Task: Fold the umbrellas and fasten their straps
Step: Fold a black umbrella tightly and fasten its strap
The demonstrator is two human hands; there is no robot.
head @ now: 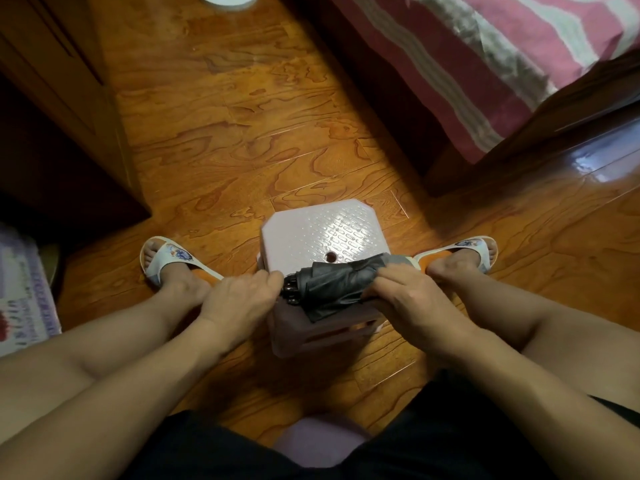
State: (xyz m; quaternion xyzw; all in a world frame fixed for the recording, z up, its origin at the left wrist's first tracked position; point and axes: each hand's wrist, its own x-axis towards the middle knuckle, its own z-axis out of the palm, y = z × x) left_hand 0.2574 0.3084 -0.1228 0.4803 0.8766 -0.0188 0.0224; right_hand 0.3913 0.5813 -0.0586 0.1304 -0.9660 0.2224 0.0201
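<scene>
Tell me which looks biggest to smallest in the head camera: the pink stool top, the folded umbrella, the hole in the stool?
1. Pink stool top looks biggest.
2. Folded grey umbrella, partly hidden by both hands, so its full size is unsure.
3. The hole, clearly smallest.

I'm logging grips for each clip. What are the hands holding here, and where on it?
Both hold the folded umbrella over the stool: the left hand at its rib-tip end, the right hand around the other end.

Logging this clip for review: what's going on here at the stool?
A seated person holds a collapsed dark umbrella across the near edge of a pale plastic stool. The right hand grips one end of the bunched canopy; the left hand touches the rib-tip end. No fastened strap is visible.
</scene>
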